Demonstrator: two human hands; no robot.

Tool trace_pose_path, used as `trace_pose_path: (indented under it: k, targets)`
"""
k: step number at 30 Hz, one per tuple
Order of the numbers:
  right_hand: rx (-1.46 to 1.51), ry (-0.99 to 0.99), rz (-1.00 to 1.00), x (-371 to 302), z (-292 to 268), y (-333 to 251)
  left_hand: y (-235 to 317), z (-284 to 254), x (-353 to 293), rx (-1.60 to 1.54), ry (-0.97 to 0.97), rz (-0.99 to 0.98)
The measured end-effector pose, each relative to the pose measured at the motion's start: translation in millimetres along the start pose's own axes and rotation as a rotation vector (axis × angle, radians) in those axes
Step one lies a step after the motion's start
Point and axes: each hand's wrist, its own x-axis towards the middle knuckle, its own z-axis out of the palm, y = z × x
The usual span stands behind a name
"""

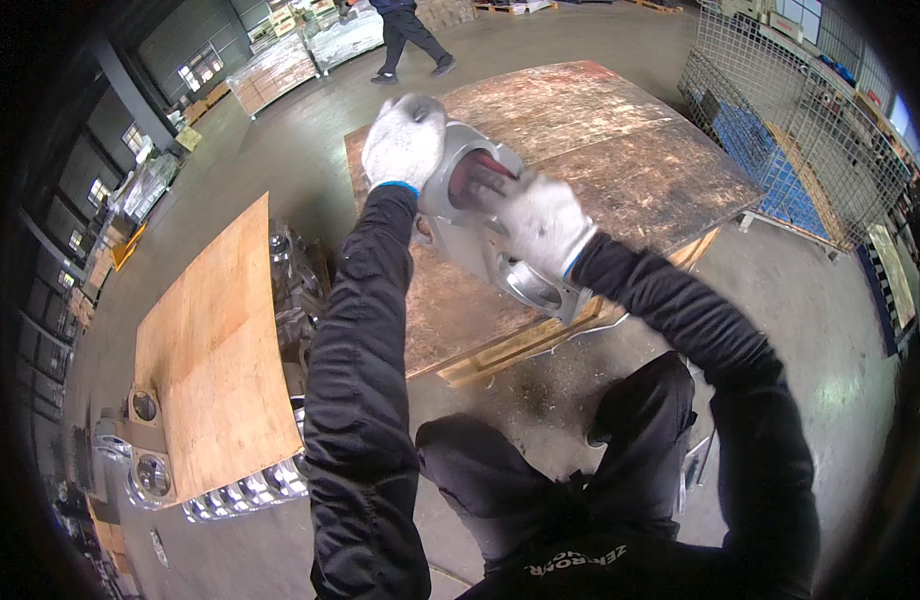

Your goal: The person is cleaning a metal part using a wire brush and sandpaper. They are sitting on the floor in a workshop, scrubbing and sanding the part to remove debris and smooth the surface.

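Observation:
A silver-grey metal casting (462, 243) with large round bores is tilted over the worn wooden tabletop (620, 170). My left hand (405, 145), in a white glove, is closed round the upper left end of the casting. My right hand (542, 222), gloved the same way, is at the upper bore, its fingers reaching toward the mouth. Motion blurs those fingers, so their grip is unclear. Something red (472, 175) shows inside that bore; I cannot tell whether it is a separate thing or the inner surface. The lower bore (530, 284) has a shiny rim and faces me.
Left of my left arm, a plywood sheet (215, 350) lies over several metal castings (248, 492). Two round-holed parts (152, 475) stand at its near left corner. A wire mesh cage (790, 130) stands beyond the table's right side. Another person (408, 35) walks at the back.

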Motion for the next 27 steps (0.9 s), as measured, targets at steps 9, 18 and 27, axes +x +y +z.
trace_pose_path:
  k: [9,18,27]
  targets:
    - [1.596,0.562,0.344,49,58,-7,7,9,1,0.015,0.051,0.021]
    - [-0.150,-0.047,-0.397,18,-15,27,-25,6,12,0.123,0.029,0.083]
    - [0.126,-0.061,-0.380,36,-26,82,-16,1,6,-0.044,-0.023,0.083]
